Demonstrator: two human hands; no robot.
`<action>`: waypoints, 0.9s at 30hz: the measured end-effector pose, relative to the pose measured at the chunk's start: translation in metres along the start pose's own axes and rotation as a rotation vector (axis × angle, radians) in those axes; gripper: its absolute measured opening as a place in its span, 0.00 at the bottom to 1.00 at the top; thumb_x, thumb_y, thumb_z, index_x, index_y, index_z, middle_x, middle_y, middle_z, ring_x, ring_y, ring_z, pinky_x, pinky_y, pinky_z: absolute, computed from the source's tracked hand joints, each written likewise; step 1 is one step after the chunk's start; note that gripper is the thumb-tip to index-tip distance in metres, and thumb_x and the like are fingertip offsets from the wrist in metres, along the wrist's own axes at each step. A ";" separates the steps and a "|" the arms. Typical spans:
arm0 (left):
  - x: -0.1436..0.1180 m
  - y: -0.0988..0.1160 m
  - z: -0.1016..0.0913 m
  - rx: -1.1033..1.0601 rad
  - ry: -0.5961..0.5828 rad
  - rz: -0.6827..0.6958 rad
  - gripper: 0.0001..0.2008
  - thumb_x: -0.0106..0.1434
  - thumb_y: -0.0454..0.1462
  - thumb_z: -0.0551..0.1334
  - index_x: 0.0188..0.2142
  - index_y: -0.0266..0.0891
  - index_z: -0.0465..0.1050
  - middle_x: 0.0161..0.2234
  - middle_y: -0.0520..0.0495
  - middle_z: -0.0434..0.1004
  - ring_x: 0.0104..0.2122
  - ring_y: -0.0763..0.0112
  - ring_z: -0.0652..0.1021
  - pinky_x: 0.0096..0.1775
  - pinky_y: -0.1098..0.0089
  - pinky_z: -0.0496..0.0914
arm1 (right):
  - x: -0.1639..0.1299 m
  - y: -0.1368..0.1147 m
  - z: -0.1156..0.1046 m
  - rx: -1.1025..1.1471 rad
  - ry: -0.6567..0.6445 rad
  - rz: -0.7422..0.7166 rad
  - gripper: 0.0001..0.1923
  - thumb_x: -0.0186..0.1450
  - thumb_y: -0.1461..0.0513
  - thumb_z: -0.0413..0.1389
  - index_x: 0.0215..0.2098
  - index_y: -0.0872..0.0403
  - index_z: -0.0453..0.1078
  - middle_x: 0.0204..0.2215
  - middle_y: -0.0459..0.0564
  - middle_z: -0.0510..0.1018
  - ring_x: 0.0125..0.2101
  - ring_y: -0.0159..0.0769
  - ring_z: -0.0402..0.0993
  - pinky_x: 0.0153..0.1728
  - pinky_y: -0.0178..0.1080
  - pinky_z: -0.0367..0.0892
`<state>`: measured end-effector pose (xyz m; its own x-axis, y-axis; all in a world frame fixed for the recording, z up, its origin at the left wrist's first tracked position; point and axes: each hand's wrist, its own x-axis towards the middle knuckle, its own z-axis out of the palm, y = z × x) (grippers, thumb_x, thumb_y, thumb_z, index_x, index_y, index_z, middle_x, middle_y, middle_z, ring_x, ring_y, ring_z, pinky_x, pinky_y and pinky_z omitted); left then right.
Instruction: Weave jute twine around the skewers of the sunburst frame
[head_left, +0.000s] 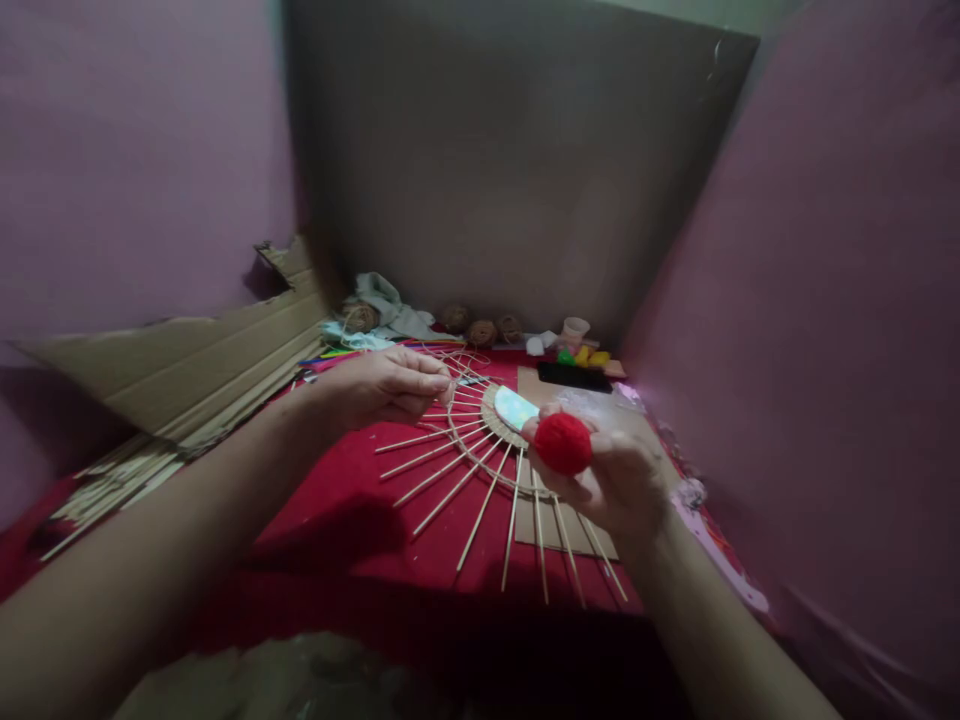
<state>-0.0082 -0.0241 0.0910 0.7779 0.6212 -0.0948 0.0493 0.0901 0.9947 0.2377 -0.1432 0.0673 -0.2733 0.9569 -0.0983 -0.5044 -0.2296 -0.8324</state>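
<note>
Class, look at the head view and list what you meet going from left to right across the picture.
Torn cardboard sheet → left hand → sunburst of wooden sticks → red yarn ball held in the right hand → pink wall.

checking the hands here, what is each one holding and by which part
The right hand cups a red yarn ball in its fingers. The left hand pinches at the sunburst of wooden sticks; what's in that grip cannot be told.
</note>
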 end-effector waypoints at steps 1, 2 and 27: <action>0.000 -0.001 -0.001 -0.004 0.021 -0.001 0.10 0.57 0.39 0.64 0.25 0.35 0.71 0.14 0.58 0.48 0.14 0.85 0.49 0.14 0.81 0.45 | 0.002 0.001 -0.003 0.014 0.036 -0.023 0.19 0.42 0.62 0.64 0.35 0.49 0.71 0.36 0.47 0.76 0.36 0.34 0.71 0.34 0.35 0.69; 0.000 -0.003 0.000 -0.001 0.033 -0.006 0.10 0.58 0.39 0.64 0.25 0.35 0.71 0.14 0.58 0.48 0.14 0.85 0.49 0.14 0.81 0.45 | 0.004 0.001 -0.004 0.025 0.058 -0.048 0.18 0.43 0.62 0.64 0.34 0.49 0.72 0.36 0.47 0.76 0.37 0.34 0.72 0.36 0.36 0.70; -0.004 -0.034 0.099 -0.174 0.085 0.027 0.12 0.59 0.44 0.61 0.33 0.38 0.65 0.20 0.56 0.63 0.15 0.83 0.60 0.17 0.79 0.55 | 0.021 0.020 0.013 -0.367 0.272 -0.586 0.14 0.51 0.65 0.64 0.35 0.51 0.67 0.28 0.41 0.74 0.26 0.27 0.68 0.27 0.32 0.63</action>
<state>0.0491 -0.1070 0.0618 0.7215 0.6880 -0.0783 -0.0858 0.2009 0.9758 0.2111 -0.1304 0.0558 0.1929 0.9256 0.3257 -0.1860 0.3604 -0.9141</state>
